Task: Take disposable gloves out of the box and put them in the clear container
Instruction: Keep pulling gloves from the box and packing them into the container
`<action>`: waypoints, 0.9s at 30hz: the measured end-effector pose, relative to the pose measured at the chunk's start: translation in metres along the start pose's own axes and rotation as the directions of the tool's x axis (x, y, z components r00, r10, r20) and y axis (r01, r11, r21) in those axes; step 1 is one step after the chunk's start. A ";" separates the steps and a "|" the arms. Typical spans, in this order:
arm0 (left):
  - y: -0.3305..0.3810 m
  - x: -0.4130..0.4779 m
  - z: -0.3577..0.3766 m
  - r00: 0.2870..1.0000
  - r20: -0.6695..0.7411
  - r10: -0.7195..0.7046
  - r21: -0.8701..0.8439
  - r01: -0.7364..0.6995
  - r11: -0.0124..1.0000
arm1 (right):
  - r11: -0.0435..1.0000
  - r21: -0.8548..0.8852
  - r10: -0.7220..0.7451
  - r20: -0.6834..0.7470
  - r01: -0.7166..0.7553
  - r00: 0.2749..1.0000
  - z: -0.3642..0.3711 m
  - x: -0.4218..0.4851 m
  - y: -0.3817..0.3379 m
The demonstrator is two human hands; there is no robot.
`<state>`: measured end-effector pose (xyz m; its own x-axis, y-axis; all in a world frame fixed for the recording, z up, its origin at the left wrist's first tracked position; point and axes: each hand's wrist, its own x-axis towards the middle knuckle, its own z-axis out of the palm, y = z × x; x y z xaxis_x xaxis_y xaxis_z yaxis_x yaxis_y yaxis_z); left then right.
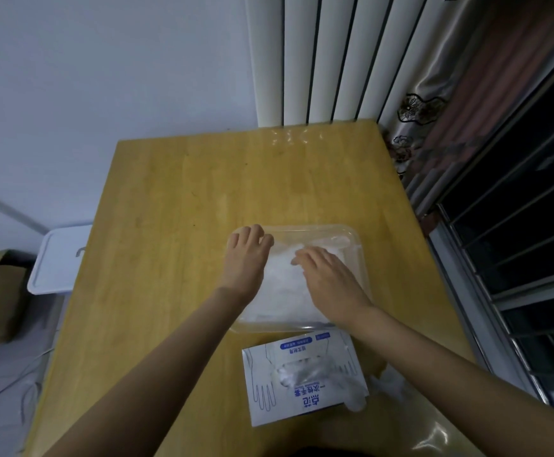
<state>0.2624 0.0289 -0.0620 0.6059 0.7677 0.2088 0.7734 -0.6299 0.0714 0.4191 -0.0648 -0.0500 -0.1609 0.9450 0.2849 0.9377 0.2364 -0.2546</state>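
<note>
1. Right grip (328, 278): wide, fingers straight, palm down, resting on the heap of thin translucent white disposable gloves (277, 291).
2. Left grip (247, 258): fingers curled down at the far left corner; cannot tell whether they hold anything.
3. The heap lies inside the clear rectangular plastic container (351, 233).
4. Just nearer: the white-and-blue cardboard glove box (265, 384), flat, gloves bulging from its opening.
5. Both sit on the yellow wooden bench (170, 209).
</note>
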 end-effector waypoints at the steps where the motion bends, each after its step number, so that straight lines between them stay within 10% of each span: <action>1: 0.004 -0.002 -0.003 0.999 -0.021 0.028 -0.016 -0.029 0.999 | 0.995 0.063 -0.078 0.011 0.077 0.997 -0.005 0.001 0.000; 4: 0.021 -0.009 -0.004 0.985 0.124 0.121 -0.162 -0.101 0.982 | 0.991 0.131 -0.047 0.249 0.014 0.967 -0.012 0.006 0.001; 13: 0.021 -0.017 0.034 0.717 0.695 -0.056 0.222 -0.140 0.965 | 0.960 -0.275 0.249 0.748 -0.054 0.615 0.027 0.009 0.022; 23: 0.017 -0.014 0.036 0.681 0.731 -0.037 0.219 -0.182 0.959 | 0.966 -0.172 0.251 0.805 -0.194 0.538 0.020 0.013 0.029; 27: 0.022 -0.012 0.021 0.797 0.604 0.018 0.220 -0.188 0.957 | 0.959 -0.081 0.251 0.690 -0.271 0.679 -0.008 0.012 0.019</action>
<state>0.2757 0.0086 -0.0833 0.6092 0.6717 -0.4215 0.6672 -0.7214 -0.1854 0.4374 -0.0503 -0.0443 -0.0866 0.8571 -0.5079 0.9680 -0.0482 -0.2463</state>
